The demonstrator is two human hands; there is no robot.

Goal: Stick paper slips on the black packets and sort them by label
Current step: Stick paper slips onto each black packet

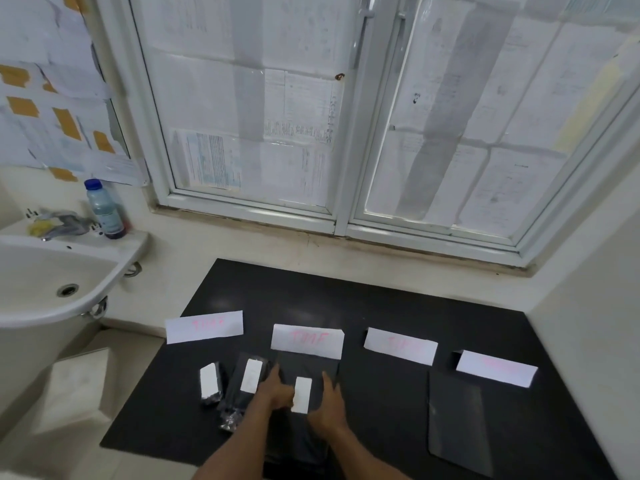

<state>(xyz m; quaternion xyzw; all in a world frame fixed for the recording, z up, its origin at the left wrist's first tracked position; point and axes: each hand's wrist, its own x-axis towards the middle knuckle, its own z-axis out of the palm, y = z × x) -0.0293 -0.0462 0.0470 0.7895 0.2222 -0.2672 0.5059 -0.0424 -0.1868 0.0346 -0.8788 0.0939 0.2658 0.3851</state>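
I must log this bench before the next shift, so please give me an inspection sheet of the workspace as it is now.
Surface: black countertop, slightly reflective.
Job's things: four white label cards in a row, pink writing too blurred to read; small packet, second packet and middle packet each bear a paper slip; flat packet at the right shows none.
Clutter: blue-capped bottle and crumpled grey-yellow material on the sink rim.
Hands: left hand and right hand lie with straight fingers on the middle packet, either side of its slip.
Cables: nothing seen.
Surroundings: white sink at left; window covered with paper sheets.
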